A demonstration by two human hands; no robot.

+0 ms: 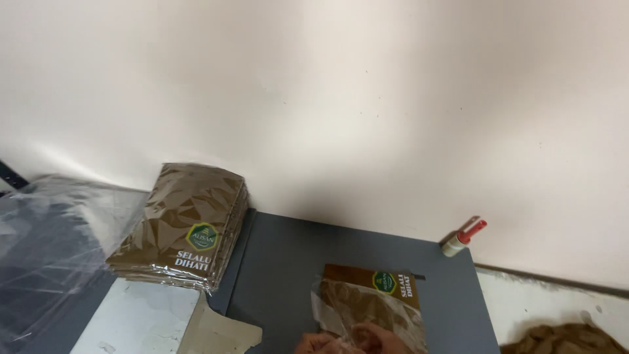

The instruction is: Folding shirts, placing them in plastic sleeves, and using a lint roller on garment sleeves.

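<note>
While hands (347,342) pinch brown packet (373,305) at btm edge, grip prob closed; grey tabletop (288,262) free.

Looks like a small packing workroom: at centre left, a stack of brown printed pouches (187,226) sits wrapped in clear film, a grey worktable (288,262) runs against a bare cream wall (367,98), glue bottle (464,237) at right.

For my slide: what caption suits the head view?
Hands handling a brown packet on a grey table.
</note>
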